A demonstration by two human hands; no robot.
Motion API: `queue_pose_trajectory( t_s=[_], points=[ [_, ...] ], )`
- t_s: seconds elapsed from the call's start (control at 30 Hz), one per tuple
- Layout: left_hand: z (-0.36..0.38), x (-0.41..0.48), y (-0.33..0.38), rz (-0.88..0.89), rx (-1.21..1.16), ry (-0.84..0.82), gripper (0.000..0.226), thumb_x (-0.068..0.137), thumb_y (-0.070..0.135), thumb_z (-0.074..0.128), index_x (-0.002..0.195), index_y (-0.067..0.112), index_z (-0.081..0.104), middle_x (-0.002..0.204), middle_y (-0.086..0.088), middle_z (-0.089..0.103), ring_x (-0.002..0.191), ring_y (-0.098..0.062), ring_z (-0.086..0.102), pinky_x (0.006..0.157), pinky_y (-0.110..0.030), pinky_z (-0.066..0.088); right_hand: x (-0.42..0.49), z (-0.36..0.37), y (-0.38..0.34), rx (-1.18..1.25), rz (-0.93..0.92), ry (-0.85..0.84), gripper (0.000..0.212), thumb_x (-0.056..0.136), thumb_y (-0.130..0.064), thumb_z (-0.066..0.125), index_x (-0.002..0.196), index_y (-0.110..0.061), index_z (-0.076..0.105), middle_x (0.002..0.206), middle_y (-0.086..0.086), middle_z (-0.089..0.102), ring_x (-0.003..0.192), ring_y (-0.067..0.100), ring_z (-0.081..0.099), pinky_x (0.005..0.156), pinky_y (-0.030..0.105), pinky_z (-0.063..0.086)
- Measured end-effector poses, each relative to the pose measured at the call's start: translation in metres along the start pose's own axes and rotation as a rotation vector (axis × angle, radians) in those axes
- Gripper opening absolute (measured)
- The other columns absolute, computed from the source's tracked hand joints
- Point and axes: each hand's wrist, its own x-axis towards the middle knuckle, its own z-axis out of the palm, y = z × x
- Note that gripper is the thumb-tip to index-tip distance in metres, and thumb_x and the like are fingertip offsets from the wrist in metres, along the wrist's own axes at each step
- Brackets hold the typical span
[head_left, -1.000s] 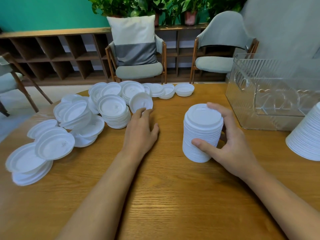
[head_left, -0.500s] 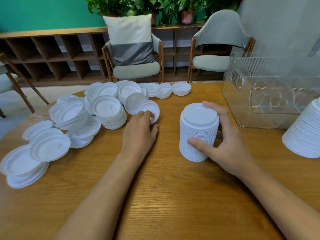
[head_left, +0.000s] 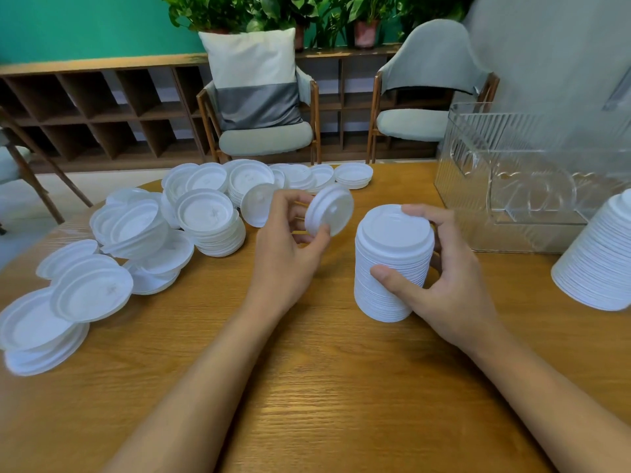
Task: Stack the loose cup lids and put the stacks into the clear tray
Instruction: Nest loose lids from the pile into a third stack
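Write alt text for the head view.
A left hand pinches a single lid above a wooden table while the right hand grips a tall lid stack. Loose lids lie left; a clear tray stands right.

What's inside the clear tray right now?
Through the ribbed walls of the clear tray no lids show. Its near right corner is covered by the tall lid stack at the right edge, so that part cannot be checked.

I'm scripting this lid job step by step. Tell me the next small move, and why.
Probably carry the single lid rightward and seat it on the tall stack. The left hand pinches it, tilted, in the air just beside the stack, while the right hand grips the stack upright on the table.
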Motion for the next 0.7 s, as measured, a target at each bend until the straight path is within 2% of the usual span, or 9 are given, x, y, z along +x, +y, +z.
queue_pose_trajectory(
  t_s=[0.07, 0.17, 0.3, 0.4, 0.5, 0.6, 0.7],
  points=[
    [-0.001, 0.001, 0.007, -0.038, -0.155, 0.046, 0.030, 0.094, 0.005, 0.074, 0.117, 0.018, 0.059, 0.100, -0.001, 0.075, 0.085, -0.009, 0.066, 0.076, -0.020, 0.053, 0.000, 0.000, 0.001, 0.002, -0.015, 0.011, 0.071, 0.075, -0.059, 0.079, 0.136, -0.039, 0.048, 0.136, -0.026, 0.056, 0.131, 0.009, 0.055, 0.101, 0.043, 0.054],
    [-0.004, 0.003, 0.014, -0.081, -0.326, 0.100, 0.025, 0.098, 0.004, 0.070, 0.120, 0.014, 0.068, 0.102, 0.002, 0.078, 0.085, -0.011, 0.072, 0.080, -0.026, 0.059, -0.001, -0.001, 0.003, 0.004, -0.024, 0.010, 0.070, 0.077, -0.056, 0.077, 0.137, -0.037, 0.048, 0.135, -0.025, 0.057, 0.130, 0.011, 0.057, 0.100, 0.046, 0.055],
    [-0.003, 0.004, 0.016, -0.161, -0.473, 0.092, 0.022, 0.101, 0.007, 0.066, 0.120, 0.013, 0.075, 0.105, 0.000, 0.078, 0.089, -0.016, 0.071, 0.073, -0.030, 0.057, -0.001, -0.001, 0.004, 0.007, -0.030, -0.002, 0.072, 0.079, -0.054, 0.076, 0.142, -0.034, 0.047, 0.137, -0.025, 0.056, 0.131, 0.012, 0.056, 0.101, 0.042, 0.054],
    [-0.003, 0.005, 0.017, -0.223, -0.563, 0.058, 0.022, 0.101, 0.011, 0.066, 0.120, 0.013, 0.077, 0.101, -0.005, 0.077, 0.078, -0.020, 0.064, 0.063, -0.030, 0.053, -0.001, -0.001, 0.004, 0.017, -0.038, -0.014, 0.073, 0.080, -0.052, 0.076, 0.144, -0.033, 0.047, 0.138, -0.023, 0.056, 0.131, 0.013, 0.056, 0.101, 0.041, 0.054],
    [-0.003, 0.003, 0.021, -0.199, -0.508, -0.010, 0.025, 0.101, 0.016, 0.068, 0.124, 0.014, 0.077, 0.092, 0.002, 0.075, 0.064, -0.017, 0.057, 0.063, -0.032, 0.050, 0.000, 0.000, 0.002, 0.043, -0.056, -0.043, 0.075, 0.081, -0.049, 0.076, 0.147, -0.030, 0.045, 0.140, -0.022, 0.056, 0.133, 0.013, 0.055, 0.102, 0.038, 0.054],
    [0.003, -0.005, 0.029, -0.140, -0.418, -0.070, 0.022, 0.100, 0.017, 0.070, 0.119, 0.016, 0.079, 0.092, 0.004, 0.076, 0.061, -0.011, 0.056, 0.060, -0.027, 0.049, 0.000, 0.003, 0.000, 0.094, -0.056, -0.085, 0.088, 0.081, -0.047, 0.078, 0.156, -0.036, 0.033, 0.142, -0.026, 0.055, 0.135, 0.008, 0.055, 0.106, 0.032, 0.050],
    [0.009, -0.011, 0.031, -0.088, -0.336, -0.079, 0.014, 0.097, 0.018, 0.074, 0.110, 0.017, 0.080, 0.097, -0.004, 0.076, 0.066, -0.022, 0.052, 0.060, -0.027, 0.045, -0.001, 0.005, 0.000, 0.103, -0.059, -0.103, 0.095, 0.080, -0.046, 0.080, 0.158, -0.043, 0.025, 0.143, -0.026, 0.055, 0.134, 0.009, 0.056, 0.108, 0.036, 0.049]
  ],
)
